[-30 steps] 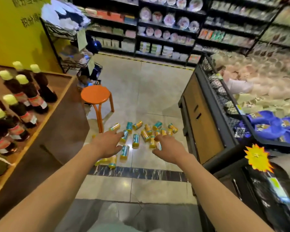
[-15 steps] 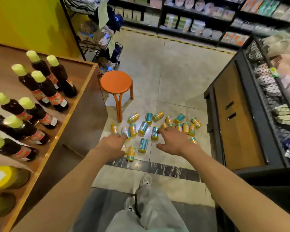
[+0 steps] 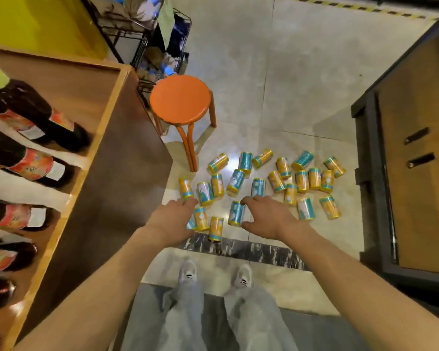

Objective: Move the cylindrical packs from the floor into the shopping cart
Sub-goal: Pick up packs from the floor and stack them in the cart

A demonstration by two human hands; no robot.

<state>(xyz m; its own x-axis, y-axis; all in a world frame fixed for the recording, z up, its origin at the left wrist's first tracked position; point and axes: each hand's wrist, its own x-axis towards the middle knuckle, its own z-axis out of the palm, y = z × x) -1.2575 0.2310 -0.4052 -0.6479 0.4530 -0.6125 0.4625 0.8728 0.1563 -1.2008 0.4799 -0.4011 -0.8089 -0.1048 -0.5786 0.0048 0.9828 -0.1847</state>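
Neither hand grips anything: the left hand [image 3: 174, 219] and right hand [image 3: 269, 216] both reach down with fingers loosely spread above the packs [image 3: 257, 187], and whether either touches one cannot be told. About two dozen yellow-and-teal packs lie on their sides on the tiled floor [image 3: 238, 59], spread from 10 to 2 o'clock of the hands, with three more just under the left hand; the cart is not in view. One orange stool [image 3: 180, 98] stands at 11 o'clock just beside the scatter, a wooden shelf [image 3: 117, 148] with at least six dark bottles [image 3: 26, 160] bounds it at 9 o'clock, and a dark cabinet [image 3: 413, 153] closes the 3 o'clock side.
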